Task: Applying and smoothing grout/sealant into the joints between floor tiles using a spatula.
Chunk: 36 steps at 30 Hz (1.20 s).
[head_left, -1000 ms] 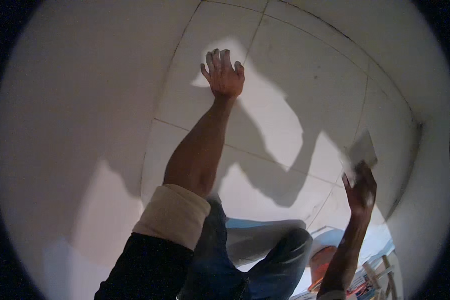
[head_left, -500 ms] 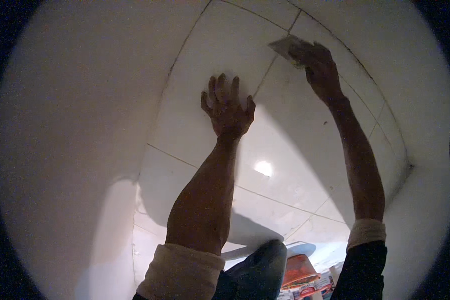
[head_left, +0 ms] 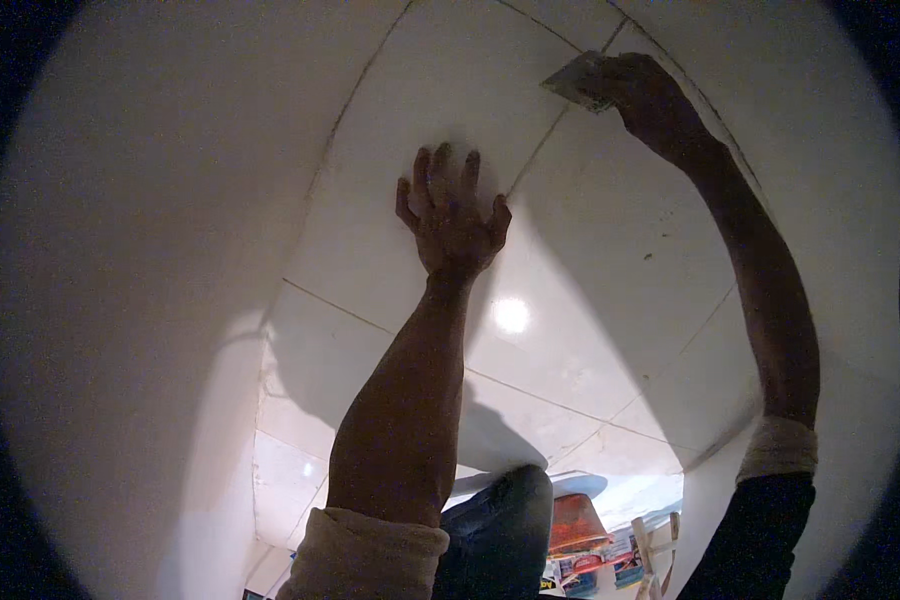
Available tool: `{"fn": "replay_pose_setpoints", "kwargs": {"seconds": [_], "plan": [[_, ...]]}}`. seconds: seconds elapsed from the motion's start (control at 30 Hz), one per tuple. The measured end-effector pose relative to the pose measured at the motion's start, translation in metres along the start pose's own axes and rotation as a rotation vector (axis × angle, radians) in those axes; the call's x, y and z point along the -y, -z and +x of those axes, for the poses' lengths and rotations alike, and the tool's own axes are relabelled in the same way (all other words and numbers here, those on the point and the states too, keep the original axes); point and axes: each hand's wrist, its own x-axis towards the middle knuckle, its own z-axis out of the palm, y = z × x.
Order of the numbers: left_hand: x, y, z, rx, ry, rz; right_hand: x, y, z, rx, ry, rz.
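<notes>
My left hand [head_left: 454, 225] lies with fingers spread on the large white tiles [head_left: 610, 220], to the left of a dark joint line. Farther up and to the right, my right hand [head_left: 655, 105] grips a flat, greyish scraper [head_left: 570, 82]. Its blade rests on or just over that same joint, near where it meets a cross joint; contact cannot be made out. The fingers hide the scraper's grip end.
Plain pale walls rise on the left [head_left: 140, 280] and right [head_left: 860, 420]. My jeans-clad knee [head_left: 505, 535] is at the bottom. Beyond it are an orange-red tub [head_left: 577, 522], printed packets [head_left: 627, 568] and pale wooden sticks [head_left: 647, 555]. Dark specks [head_left: 648, 257] dot the tile.
My right hand and the scraper have shifted slightly up along the joint, and the right forearm has swung outward to the right. My left hand stays about where it was.
</notes>
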Motion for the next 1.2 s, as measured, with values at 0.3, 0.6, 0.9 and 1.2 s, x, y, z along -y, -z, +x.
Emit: {"fn": "replay_pose_setpoints", "kwargs": {"seconds": [0.3, 0.6, 0.9, 1.2], "plan": [[0.004, 0.001, 0.003, 0.059, 0.036, -0.025, -0.002, 0.021, -0.017, 0.068, 0.025, -0.175], [0.005, -0.001, 0.004, -0.032, 0.008, -0.086, 0.007, 0.003, -0.042, 0.319, -0.142, -0.073], [0.004, 0.004, -0.001, 0.022, 0.037, -0.049, 0.029, -0.033, -0.050, -0.029, -0.002, -0.097], [0.006, -0.001, 0.001, -0.004, 0.015, -0.020, -0.004, -0.001, 0.022, -0.110, -0.016, -0.138]]}}
